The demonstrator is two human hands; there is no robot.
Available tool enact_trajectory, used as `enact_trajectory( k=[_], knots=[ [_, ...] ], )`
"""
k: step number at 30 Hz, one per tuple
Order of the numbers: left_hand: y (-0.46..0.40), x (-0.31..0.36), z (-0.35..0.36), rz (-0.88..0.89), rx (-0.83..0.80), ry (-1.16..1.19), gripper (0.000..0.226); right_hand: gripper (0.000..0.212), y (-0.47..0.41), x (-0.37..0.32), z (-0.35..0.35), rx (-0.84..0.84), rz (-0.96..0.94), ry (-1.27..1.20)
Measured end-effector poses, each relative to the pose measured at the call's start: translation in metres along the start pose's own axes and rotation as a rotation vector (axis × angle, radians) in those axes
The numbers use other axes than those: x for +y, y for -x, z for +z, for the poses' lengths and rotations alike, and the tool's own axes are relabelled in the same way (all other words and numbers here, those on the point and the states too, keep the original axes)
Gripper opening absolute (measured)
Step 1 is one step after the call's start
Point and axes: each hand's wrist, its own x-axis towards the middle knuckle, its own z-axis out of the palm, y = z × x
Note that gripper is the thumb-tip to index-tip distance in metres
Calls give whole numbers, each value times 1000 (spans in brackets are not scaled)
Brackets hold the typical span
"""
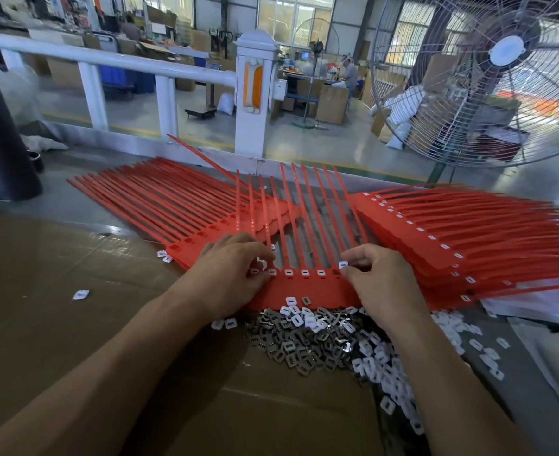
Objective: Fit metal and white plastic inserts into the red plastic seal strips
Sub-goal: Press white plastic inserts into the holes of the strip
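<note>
Looking down from the head view, a red seal strip [304, 287] is seen lying across the tabletop [74, 258], its row of sockets running from nine to three o'clock, its tails pointing to twelve. A white insert [343, 265] is pinched in the fingers [353, 263] of the right hand [383, 284], just above the rightmost socket, toward six o'clock of it. The left hand [235, 271] is curled at the strip's left end; what its fingertips grasp is hidden. Loose metal inserts [291, 343] are heaped at six o'clock.
</note>
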Motion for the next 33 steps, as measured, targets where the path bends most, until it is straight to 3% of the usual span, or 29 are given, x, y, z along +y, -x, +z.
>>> enact_trajectory(
  k=[33],
  knots=[
    [-4,-5,2,-17,-27,-21,25,17,0,-5,1,-10,-31,60]
  ],
)
